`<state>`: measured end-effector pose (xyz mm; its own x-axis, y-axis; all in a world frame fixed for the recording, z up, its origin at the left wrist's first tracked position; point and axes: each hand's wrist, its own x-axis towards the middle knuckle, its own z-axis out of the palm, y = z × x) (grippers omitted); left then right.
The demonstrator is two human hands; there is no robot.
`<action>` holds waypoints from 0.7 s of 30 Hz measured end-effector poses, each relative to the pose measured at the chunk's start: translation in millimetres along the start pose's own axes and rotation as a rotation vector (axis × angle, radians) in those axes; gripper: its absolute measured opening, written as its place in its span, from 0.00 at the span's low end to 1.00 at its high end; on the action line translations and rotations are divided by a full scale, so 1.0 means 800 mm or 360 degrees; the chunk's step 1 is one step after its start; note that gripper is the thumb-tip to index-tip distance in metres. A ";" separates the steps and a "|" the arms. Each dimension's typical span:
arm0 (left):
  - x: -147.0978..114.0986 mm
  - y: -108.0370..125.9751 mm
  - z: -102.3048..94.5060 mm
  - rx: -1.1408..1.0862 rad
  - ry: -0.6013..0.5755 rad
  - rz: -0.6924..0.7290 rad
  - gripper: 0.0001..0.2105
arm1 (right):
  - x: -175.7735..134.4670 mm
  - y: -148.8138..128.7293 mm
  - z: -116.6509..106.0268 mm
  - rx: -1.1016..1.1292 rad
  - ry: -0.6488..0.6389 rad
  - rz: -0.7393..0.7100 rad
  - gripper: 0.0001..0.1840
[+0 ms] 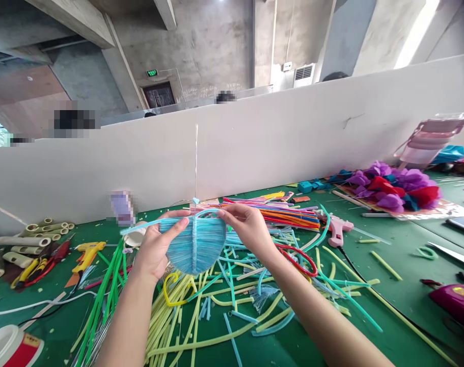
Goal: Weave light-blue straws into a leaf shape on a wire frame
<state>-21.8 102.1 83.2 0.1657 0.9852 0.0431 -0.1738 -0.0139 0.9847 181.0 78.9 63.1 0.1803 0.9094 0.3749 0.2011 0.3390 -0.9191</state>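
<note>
A light-blue leaf shape (209,248) made of pipe cleaners, with a thicker midrib down its middle, is held up above the table. My left hand (153,250) grips its left side, thumb across the front. A loose blue pipe cleaner (140,227) sticks out to the left past that hand. My right hand (249,224) pinches a curved strand at the leaf's upper right edge; the fingertips partly hide it. A thin wire (196,163) rises above the midrib. Just below the leaf lies a yellow heart-shaped pipe cleaner (166,290).
Loose pipe cleaners (216,339) cover the green table (300,346). A yellow glue gun (88,256) and bamboo pieces (36,239) lie left; a pink glue gun (337,229), purple and red flowers (403,186) and a bottle (426,140) are right. A white partition (273,137) stands behind.
</note>
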 end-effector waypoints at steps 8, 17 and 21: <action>0.000 0.003 0.005 0.0233 0.0062 0.0101 0.22 | -0.017 -0.010 0.007 -0.1169 0.0161 -0.0753 0.10; 0.000 -0.007 0.014 0.0274 -0.0050 0.0128 0.22 | -0.017 -0.007 0.012 -0.0949 -0.0053 -0.0818 0.08; -0.002 -0.004 0.021 0.0266 0.0089 0.0170 0.22 | -0.022 -0.013 0.015 -0.0965 0.0007 -0.0784 0.08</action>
<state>-5.3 97.9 82.8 0.1001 0.9845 0.1441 -0.0235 -0.1425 0.9895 163.9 62.6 64.8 -0.0630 0.6868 0.7241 0.7498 0.5114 -0.4197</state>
